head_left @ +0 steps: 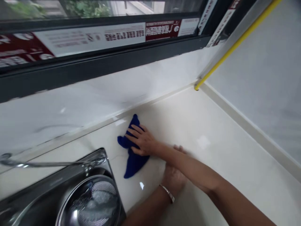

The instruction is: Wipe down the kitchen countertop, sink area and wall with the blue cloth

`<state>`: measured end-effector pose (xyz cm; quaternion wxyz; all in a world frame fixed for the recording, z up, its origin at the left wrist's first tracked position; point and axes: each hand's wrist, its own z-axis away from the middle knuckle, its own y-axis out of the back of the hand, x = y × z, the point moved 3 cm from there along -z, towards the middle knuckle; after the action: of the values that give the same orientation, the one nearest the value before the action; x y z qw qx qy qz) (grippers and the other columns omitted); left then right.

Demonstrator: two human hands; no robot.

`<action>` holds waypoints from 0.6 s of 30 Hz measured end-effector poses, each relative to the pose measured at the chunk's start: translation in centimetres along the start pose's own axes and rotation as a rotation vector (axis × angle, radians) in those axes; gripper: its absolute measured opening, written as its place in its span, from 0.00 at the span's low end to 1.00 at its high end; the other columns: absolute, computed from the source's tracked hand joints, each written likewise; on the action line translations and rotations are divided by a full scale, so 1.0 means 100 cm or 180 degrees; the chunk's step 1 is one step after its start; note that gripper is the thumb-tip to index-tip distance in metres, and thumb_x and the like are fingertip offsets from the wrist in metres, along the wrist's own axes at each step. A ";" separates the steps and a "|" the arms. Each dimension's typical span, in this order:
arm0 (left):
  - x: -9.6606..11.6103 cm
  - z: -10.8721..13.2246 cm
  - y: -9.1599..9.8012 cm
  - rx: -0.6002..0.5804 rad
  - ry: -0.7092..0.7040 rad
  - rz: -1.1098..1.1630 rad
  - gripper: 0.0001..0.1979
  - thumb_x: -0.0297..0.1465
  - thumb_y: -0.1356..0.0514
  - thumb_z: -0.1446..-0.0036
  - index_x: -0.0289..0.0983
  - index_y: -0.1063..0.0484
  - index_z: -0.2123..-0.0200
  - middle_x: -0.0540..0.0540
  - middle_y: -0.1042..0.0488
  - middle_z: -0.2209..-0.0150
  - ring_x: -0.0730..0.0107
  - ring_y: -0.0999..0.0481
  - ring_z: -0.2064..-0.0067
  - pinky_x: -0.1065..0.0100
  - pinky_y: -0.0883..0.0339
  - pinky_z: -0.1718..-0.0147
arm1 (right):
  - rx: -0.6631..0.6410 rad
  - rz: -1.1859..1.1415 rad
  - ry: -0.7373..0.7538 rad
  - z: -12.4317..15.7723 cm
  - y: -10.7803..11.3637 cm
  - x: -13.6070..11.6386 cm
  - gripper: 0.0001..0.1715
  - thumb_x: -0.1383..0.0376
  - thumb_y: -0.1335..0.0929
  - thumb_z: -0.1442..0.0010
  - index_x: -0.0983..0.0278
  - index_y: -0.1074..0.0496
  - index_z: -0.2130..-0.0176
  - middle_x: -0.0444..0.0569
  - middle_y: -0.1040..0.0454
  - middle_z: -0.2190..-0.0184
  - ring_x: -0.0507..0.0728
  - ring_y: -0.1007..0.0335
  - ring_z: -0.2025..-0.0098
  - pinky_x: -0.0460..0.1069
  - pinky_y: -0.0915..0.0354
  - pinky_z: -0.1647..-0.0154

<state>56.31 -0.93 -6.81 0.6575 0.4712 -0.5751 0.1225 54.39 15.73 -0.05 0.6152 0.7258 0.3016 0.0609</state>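
A blue cloth (132,163) lies on the pale stone counter (211,138) near the back wall. My right hand (141,142) rests flat on top of it, fingers stretched out and pointing left. That arm reaches in from the lower right. My left hand (172,179), with a silver bracelet (167,192) at the wrist, lies palm down on the counter just right of the cloth. My right forearm crosses over it and hides most of it; its fingertips show beyond that forearm.
A steel sink (47,188) sits at the lower left with a round metal strainer bowl (94,201) in it and a thin faucet spout (47,164) above. A dark window frame (94,67) runs along the back. A yellow pipe (235,47) descends into the right corner.
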 end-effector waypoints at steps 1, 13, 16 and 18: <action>0.005 0.002 0.000 -0.0167 -0.0220 -0.0189 0.32 0.24 0.55 0.28 0.37 0.52 0.24 0.36 0.31 0.32 0.59 0.26 0.35 0.53 0.26 0.39 | 0.0000 -0.0068 0.0120 0.013 0.000 -0.001 0.35 0.54 0.34 0.32 0.64 0.33 0.31 0.57 0.38 0.29 0.68 0.52 0.25 0.66 0.52 0.26; 0.048 0.000 0.031 -0.0856 -0.2177 -0.1310 0.12 0.28 0.47 0.31 0.35 0.23 0.61 0.43 0.21 0.55 0.63 0.25 0.45 0.62 0.34 0.40 | 0.0731 0.1267 -0.2924 0.101 0.055 0.140 0.32 0.58 0.40 0.30 0.72 0.31 0.35 0.70 0.33 0.34 0.73 0.42 0.30 0.70 0.42 0.36; 0.045 0.001 0.021 -0.0899 -0.1974 -0.1072 0.13 0.26 0.49 0.31 0.34 0.23 0.59 0.43 0.20 0.53 0.63 0.24 0.45 0.61 0.34 0.39 | 0.0821 0.1443 -0.3674 0.060 0.047 0.141 0.35 0.59 0.40 0.31 0.78 0.34 0.34 0.76 0.35 0.35 0.78 0.43 0.32 0.72 0.44 0.38; 0.043 0.002 0.013 -0.1024 -0.1786 -0.0895 0.13 0.26 0.48 0.32 0.34 0.23 0.56 0.42 0.20 0.52 0.61 0.24 0.46 0.60 0.31 0.42 | 0.0751 0.1413 -0.3536 0.022 0.031 0.122 0.35 0.59 0.39 0.31 0.79 0.35 0.33 0.76 0.36 0.34 0.78 0.44 0.31 0.72 0.45 0.38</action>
<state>56.58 -2.00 -2.49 0.5501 0.4515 -0.6747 -0.1956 66.45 19.91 -1.14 0.5686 0.7578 -0.2183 -0.2339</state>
